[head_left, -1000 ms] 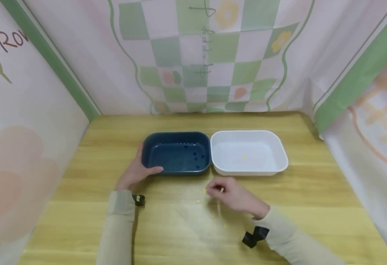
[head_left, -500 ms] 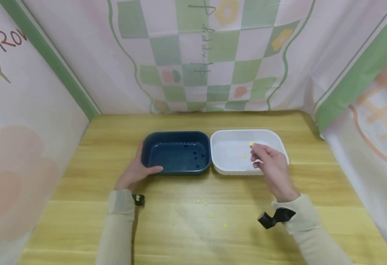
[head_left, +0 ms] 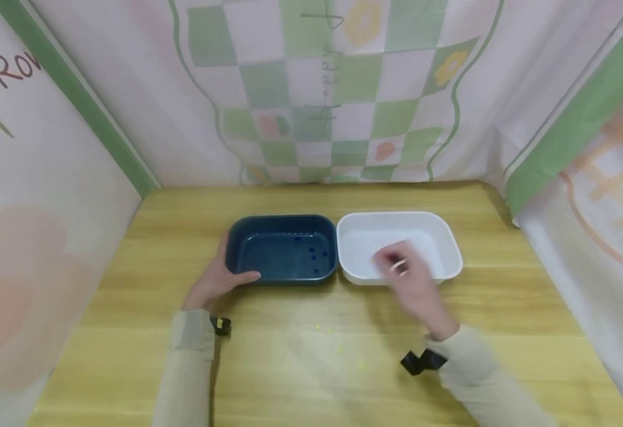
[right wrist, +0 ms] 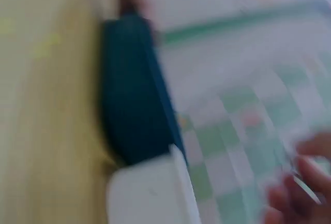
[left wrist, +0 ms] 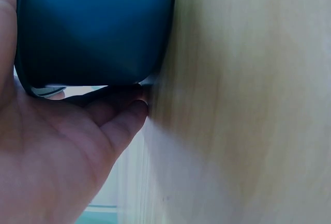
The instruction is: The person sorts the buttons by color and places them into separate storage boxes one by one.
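My left hand point(head_left: 216, 279) holds the left end of a dark blue container point(head_left: 281, 281), thumb on its front rim; in the left wrist view the fingers point(left wrist: 126, 125) lie along its end wall. Several small dark blue pieces point(head_left: 312, 250) lie inside, toward its right. Over the front of the white container point(head_left: 351, 228), my right hand point(head_left: 409, 281) is blurred, its fingers loosely bent with nothing visible between them. A thin pale band shows on one finger. In the right wrist view those fingers point(right wrist: 310, 175) appear at the right edge. The hand covers part of the white container's floor.
Several small yellow rings point(head_left: 340, 350) lie scattered on the wooden table point(head_left: 268, 379) in front of the containers. The two containers stand side by side. A patterned curtain point(head_left: 311, 142) rises behind the table, with cloth on both sides.
My right hand went from the table to above the white container with a yellow ring at its fingertips, then moved left and nearer, no ring visible now. The left hand keeps its place.
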`<state>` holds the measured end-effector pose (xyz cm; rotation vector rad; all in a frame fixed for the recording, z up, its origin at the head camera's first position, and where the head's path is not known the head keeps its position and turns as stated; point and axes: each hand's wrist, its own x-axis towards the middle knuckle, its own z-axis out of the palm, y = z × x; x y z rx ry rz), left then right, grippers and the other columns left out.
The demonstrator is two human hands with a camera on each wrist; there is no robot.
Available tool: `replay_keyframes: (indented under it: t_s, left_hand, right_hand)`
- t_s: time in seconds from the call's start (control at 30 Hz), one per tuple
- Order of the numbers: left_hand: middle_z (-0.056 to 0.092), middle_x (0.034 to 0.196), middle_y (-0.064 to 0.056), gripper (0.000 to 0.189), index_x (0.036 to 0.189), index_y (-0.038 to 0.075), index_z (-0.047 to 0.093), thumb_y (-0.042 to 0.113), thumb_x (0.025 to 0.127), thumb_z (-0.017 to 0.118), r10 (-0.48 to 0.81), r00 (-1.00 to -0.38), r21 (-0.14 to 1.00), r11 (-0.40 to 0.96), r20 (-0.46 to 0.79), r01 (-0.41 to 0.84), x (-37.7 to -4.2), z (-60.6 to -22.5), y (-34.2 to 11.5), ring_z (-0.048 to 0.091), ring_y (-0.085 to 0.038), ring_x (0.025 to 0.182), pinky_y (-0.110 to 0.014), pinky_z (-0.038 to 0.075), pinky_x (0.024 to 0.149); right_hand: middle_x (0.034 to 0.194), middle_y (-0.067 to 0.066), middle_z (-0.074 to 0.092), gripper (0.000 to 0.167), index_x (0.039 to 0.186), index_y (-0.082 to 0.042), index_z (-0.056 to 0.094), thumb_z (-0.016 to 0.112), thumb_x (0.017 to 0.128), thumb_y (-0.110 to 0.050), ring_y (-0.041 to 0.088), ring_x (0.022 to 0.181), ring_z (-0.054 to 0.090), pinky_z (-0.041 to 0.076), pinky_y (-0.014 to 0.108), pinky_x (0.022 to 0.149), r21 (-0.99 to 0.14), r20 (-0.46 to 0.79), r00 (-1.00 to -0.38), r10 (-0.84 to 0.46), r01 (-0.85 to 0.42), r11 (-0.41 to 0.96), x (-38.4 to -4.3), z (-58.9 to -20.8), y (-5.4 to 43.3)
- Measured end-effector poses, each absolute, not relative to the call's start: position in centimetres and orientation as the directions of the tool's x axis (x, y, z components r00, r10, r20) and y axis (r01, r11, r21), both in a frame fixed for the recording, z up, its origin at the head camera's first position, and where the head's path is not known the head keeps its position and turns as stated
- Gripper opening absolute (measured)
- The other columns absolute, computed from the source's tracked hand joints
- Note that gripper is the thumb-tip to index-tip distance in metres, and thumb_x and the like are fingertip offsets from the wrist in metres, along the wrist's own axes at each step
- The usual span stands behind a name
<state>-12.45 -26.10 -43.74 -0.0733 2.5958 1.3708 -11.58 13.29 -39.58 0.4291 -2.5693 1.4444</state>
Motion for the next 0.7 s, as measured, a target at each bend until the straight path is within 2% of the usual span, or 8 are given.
replay_keyframes:
  t_s: [0.07,0.13,0.2,0.27,0.37,0.47,0.7]
  left_hand:
    - [-0.008,0.162,-0.006,0.130,0.152,0.036,-0.018,0.052,0.071,0.082,0.048,-0.976,0.812,0.565,-0.211,-0.147,-12.2,-43.9,-26.3,0.004,-0.037,0.146,-0.057,0.011,0.115]
    - [-0.008,0.162,-0.005,0.129,0.152,0.036,-0.018,0.054,0.072,0.081,0.046,-0.977,0.815,0.561,-0.206,-0.145,-12.1,-44.0,-26.3,0.004,-0.036,0.146,-0.057,0.012,0.115]
    - [-0.007,0.162,-0.005,0.128,0.152,0.037,-0.017,0.056,0.071,0.081,0.043,-0.978,0.816,0.560,-0.203,-0.145,-12.2,-44.1,-26.3,0.005,-0.035,0.146,-0.057,0.013,0.115]
    - [-0.007,0.162,-0.004,0.129,0.152,0.037,-0.017,0.057,0.070,0.081,0.043,-0.978,0.812,0.565,-0.202,-0.143,-12.3,-44.1,-26.2,0.006,-0.035,0.146,-0.056,0.013,0.115]
    - [-0.007,0.162,-0.006,0.129,0.153,0.035,-0.017,0.055,0.071,0.081,0.040,-0.978,0.805,0.575,-0.207,-0.147,-12.3,-44.1,-26.0,0.008,-0.037,0.146,-0.057,0.015,0.115]
    - [-0.006,0.162,-0.007,0.130,0.153,0.033,-0.016,0.052,0.071,0.083,0.034,-0.977,0.808,0.568,-0.212,-0.156,-12.2,-44.1,-26.0,0.007,-0.037,0.146,-0.057,0.014,0.115]
    - [-0.007,0.162,-0.007,0.129,0.153,0.034,-0.016,0.052,0.072,0.082,0.038,-0.979,0.816,0.559,-0.201,-0.146,-12.1,-43.8,-25.9,0.006,-0.037,0.146,-0.057,0.013,0.115]
  right_hand:
    - [0.095,-0.002,0.063,0.016,0.103,-0.008,0.070,0.068,0.092,-0.020,0.012,0.085,0.056,0.050,0.028,0.073,-0.575,0.277,-0.815,-0.510,-0.565,0.591,-9.8,-40.6,11.2]
    - [0.098,-0.002,0.062,0.021,0.104,-0.013,0.071,0.067,0.092,-0.029,0.013,0.088,0.054,0.050,0.031,0.074,-0.356,0.201,-0.652,-0.732,-0.744,0.565,-8.1,-41.8,9.2]
    - [0.096,-0.003,0.060,0.026,0.100,-0.015,0.071,0.066,0.091,-0.039,0.015,0.086,0.051,0.046,0.031,0.071,-0.156,0.145,-0.532,-0.834,-0.845,0.512,-6.7,-43.1,7.5]
    - [0.091,-0.003,0.057,0.021,0.094,-0.017,0.071,0.065,0.091,-0.037,0.016,0.081,0.047,0.040,0.028,0.065,-0.007,0.126,-0.476,-0.870,-0.878,0.479,-5.8,-44.1,6.4]
    - [0.085,-0.003,0.053,0.009,0.086,-0.017,0.071,0.066,0.089,-0.024,0.017,0.076,0.043,0.034,0.027,0.062,0.153,0.136,-0.423,-0.896,-0.885,0.441,-5.1,-44.6,5.6]
    - [0.082,-0.002,0.053,0.007,0.084,-0.016,0.071,0.066,0.084,-0.011,0.017,0.074,0.042,0.032,0.027,0.062,0.213,0.152,-0.396,-0.906,-0.882,0.421,-4.9,-44.4,5.3]
    - [0.084,0.001,0.051,0.009,0.086,-0.011,0.070,0.061,0.087,-0.009,0.018,0.074,0.041,0.033,0.028,0.060,0.212,0.148,-0.454,-0.878,-0.853,0.477,-5.6,-44.4,5.3]
